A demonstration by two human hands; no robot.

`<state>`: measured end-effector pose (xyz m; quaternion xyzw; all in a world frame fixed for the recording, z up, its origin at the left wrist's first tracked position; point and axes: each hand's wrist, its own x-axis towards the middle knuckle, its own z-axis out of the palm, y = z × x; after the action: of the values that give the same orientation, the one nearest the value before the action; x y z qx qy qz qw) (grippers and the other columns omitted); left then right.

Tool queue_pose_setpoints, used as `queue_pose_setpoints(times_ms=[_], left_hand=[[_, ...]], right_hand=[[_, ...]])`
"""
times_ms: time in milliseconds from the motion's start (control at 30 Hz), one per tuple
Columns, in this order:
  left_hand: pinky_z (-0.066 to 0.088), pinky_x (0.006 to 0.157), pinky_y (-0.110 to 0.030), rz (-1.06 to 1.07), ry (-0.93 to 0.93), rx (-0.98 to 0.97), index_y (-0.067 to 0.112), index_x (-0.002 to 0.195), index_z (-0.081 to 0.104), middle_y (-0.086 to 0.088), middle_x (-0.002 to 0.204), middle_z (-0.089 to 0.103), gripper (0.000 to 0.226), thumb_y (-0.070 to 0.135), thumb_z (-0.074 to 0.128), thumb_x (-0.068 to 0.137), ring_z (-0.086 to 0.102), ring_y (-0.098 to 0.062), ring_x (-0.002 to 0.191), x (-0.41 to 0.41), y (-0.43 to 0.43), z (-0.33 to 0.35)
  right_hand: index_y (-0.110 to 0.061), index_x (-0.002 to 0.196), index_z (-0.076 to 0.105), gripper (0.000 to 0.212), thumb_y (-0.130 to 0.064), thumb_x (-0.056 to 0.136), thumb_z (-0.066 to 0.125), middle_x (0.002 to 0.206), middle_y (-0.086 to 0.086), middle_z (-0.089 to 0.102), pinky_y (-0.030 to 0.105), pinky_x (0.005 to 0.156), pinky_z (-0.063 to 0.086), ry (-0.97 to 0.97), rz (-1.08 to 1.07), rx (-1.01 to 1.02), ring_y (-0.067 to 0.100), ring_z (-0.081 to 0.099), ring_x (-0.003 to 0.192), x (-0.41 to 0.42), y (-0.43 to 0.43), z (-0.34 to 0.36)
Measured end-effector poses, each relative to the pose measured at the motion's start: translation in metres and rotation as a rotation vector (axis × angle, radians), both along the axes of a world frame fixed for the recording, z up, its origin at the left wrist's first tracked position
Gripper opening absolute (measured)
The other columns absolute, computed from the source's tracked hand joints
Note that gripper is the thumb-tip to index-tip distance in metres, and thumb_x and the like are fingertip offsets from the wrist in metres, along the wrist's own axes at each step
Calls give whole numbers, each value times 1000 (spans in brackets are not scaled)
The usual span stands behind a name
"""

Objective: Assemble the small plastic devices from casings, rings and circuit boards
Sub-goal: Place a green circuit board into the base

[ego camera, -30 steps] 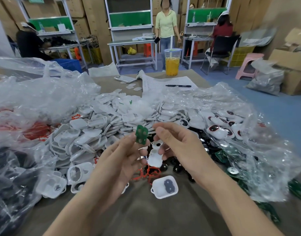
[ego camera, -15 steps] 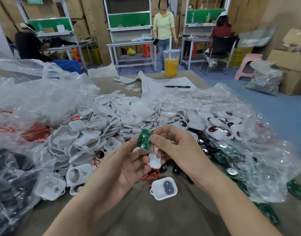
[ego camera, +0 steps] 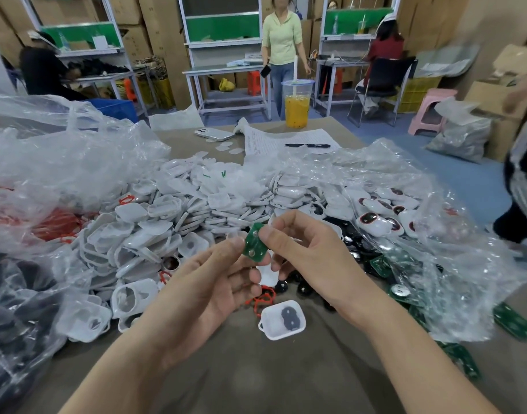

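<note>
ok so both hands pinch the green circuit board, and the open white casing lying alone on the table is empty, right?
Not empty: the head view shows a dark figure-eight pad inside the white casing. The rest holds: left hand and right hand both pinch the green circuit board.

The left hand [ego camera: 208, 282] and right hand [ego camera: 310, 249] pinch a small green circuit board [ego camera: 254, 242] between them above the grey worktop [ego camera: 256, 369]; a white plastic casing [ego camera: 266, 271] just below seems held too, partly hidden by fingers.
</note>
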<state>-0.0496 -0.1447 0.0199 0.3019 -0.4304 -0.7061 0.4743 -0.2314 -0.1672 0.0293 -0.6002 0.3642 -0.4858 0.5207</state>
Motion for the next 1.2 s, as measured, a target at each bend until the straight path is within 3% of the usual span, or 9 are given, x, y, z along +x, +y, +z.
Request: queue_pose_setpoints(times_ms=[133,267,567,733,833,933,1033,1100,1200], left_hand=[[55,70,-30,2,-9,0,9,103,76,-12,94,69,41,40,81,77,60,-16,71,-3,3,0],[54,72,-32,-42,-28,-43,8,102,75,-14,95,69,46,44,85,75,59,-17,71,-3,5,0],[54,67,-34,-13,7,16,1,104,73,-19,92,65,54,40,90,70,58,-21,70,-3,8,-3],[58,66,-35,136,-46,24,4,102,78,-24,94,67,24,21,76,85,60,-26,72,-3,13,-1],[54,57,-19,343,-336,-178,20,97,80,-12,86,74,21,24,68,80,65,-13,64,0,22,1],[46,58,-12,463,-777,-564,39,99,76,4,92,72,20,30,82,82,63,-6,67,8,33,-7],[44,73,-7,371,-962,-752,43,105,73,14,109,64,24,29,78,86,64,-5,86,11,40,-15],[43,84,-8,283,-1096,-818,45,108,72,23,115,60,20,40,71,89,62,0,102,10,41,-16],[46,87,-14,182,-1212,-882,47,110,69,29,115,56,26,53,57,89,60,3,106,7,43,-14]], right_hand=[[-26,78,62,19,-36,88,76,74,-4,67,23,58,51,43,-23,-27,11,61,60,-2,7,0],[-31,74,59,23,-42,87,75,80,8,70,22,58,51,54,-13,4,11,61,63,-4,13,0],[-33,82,65,15,-43,87,76,69,-17,65,13,59,44,145,-30,-46,3,59,57,-13,18,1],[-36,95,70,4,-38,92,71,84,-12,69,22,66,52,202,-24,-51,5,62,65,-18,18,-2],[-40,100,69,6,-37,97,64,92,-8,70,27,70,53,232,-88,-74,7,64,71,-23,20,-3],[-46,108,66,12,-45,98,59,96,-18,66,15,72,50,341,-143,-147,5,62,80,-35,23,-7],[-51,120,58,24,-53,96,56,107,-24,63,7,84,41,557,-131,-259,1,58,102,-46,31,-14],[-54,127,51,37,-58,90,57,115,-31,58,3,93,33,715,-91,-318,-5,50,117,-50,36,-19],[-52,137,44,54,-64,87,59,122,-35,54,7,105,25,951,-6,-429,-15,38,122,-53,40,-23]])
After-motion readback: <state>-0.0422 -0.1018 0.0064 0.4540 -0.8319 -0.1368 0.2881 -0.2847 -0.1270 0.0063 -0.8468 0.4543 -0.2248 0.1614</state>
